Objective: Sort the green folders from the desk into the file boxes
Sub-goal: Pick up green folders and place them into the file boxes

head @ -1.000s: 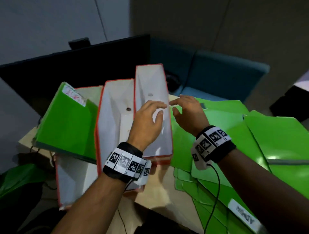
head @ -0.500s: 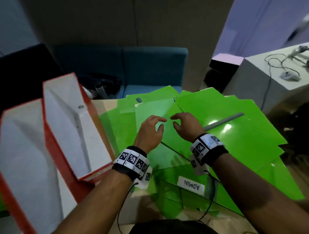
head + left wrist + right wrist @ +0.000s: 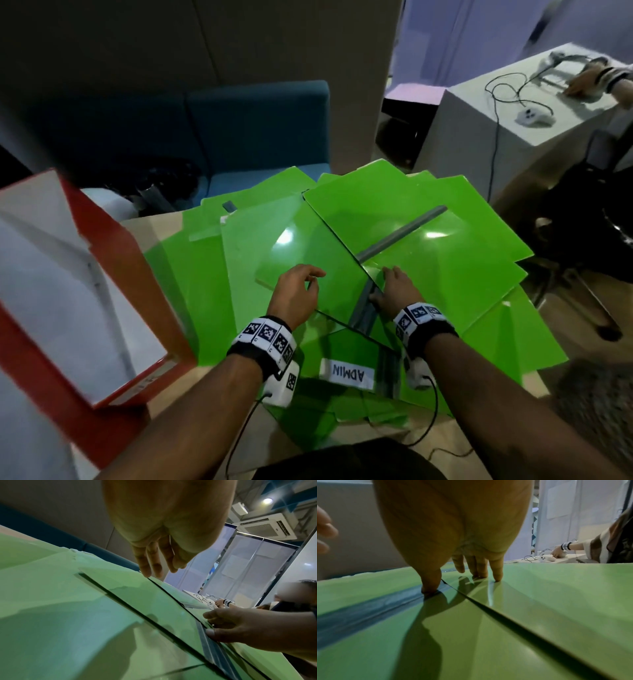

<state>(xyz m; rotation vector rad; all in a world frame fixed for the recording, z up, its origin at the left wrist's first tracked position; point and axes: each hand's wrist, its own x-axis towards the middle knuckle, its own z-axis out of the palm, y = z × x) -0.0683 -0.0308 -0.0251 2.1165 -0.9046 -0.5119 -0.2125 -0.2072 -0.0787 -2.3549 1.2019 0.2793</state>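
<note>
Several glossy green folders (image 3: 428,253) lie overlapped across the desk; one near me bears a white "ADMIN" label (image 3: 346,373). My left hand (image 3: 313,279) hovers with loosely bent fingers over the middle folder (image 3: 137,595), its fingertips (image 3: 146,573) at that folder's far edge, holding nothing. My right hand (image 3: 382,284) rests on the pile: the thumb (image 3: 429,588) presses a grey spine strip (image 3: 376,605), and the fingers (image 3: 496,577) touch the overlapping folder beside it. Red-and-white file boxes (image 3: 137,267) stand open-topped at the left.
A blue sofa (image 3: 257,130) sits behind the desk. At the right, a white table (image 3: 479,113) holds cables and a controller (image 3: 534,118), with another person's hand (image 3: 589,82) on it. A dark chair base (image 3: 582,274) stands beside the desk's right edge.
The view has swung right, from the file boxes to the folder pile. Both hands moved from the box to the folders, and the right hand came down onto the grey strip.
</note>
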